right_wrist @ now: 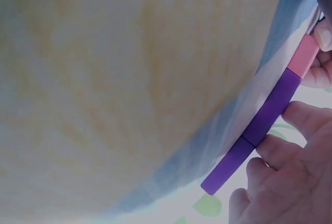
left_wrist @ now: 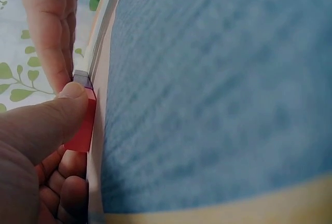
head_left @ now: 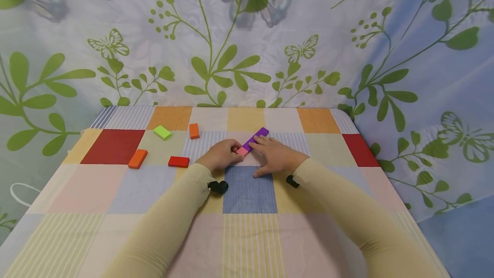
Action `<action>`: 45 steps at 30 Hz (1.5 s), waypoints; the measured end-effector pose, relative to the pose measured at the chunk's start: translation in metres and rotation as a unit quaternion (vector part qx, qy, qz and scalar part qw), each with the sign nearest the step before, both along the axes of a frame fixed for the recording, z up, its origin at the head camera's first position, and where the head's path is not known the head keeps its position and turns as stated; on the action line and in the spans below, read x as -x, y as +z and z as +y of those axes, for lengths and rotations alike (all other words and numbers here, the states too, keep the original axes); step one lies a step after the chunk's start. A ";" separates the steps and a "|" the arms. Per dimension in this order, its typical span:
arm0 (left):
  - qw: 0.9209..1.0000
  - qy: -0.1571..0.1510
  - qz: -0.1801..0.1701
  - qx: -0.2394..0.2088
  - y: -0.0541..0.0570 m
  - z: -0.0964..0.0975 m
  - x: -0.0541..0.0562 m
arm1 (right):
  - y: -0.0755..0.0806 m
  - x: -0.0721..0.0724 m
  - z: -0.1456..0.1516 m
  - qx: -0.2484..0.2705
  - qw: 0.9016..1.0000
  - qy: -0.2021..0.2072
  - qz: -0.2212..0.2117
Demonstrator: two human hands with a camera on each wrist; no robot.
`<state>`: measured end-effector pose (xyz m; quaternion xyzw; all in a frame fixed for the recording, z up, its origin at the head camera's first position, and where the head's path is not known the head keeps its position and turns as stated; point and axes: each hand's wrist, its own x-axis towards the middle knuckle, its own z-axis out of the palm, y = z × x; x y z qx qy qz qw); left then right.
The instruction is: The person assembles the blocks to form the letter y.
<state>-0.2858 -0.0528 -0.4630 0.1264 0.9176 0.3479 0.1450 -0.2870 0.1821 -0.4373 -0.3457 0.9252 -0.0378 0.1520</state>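
Observation:
Two purple blocks (right_wrist: 273,107) and a pink block (right_wrist: 303,55) lie end to end in a slanting row on the patchwork cloth. My left hand (head_left: 217,156) pinches the pink block at the row's near end. In the left wrist view its thumb presses the block's side while the other fingers curl below. My right hand (head_left: 278,156) lies along the right side of the row. Its fingers (right_wrist: 272,151) are fairly straight, with tips touching the purple blocks, and its thumb is spread away toward me.
To the left of my hands lie a red block (head_left: 179,161), a green block (head_left: 162,132) and two orange blocks (head_left: 137,158), spaced apart. The patchwork cloth (head_left: 248,192) covers the table. A leaf-patterned curtain (head_left: 216,55) hangs behind its far edge.

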 end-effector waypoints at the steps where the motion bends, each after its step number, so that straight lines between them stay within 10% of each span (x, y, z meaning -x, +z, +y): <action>1: 1.000 -0.001 0.002 -0.001 -0.001 0.000 0.000 | 0.000 0.000 -0.001 -0.001 1.000 0.000 0.003; 33: 1.000 -0.021 -0.002 -0.001 0.005 -0.003 0.000 | -0.001 -0.001 -0.002 0.007 0.999 0.031 -0.010; 45: 0.994 -0.058 0.073 0.056 0.016 -0.044 0.001 | -0.004 0.002 -0.002 -0.007 1.000 0.023 -0.014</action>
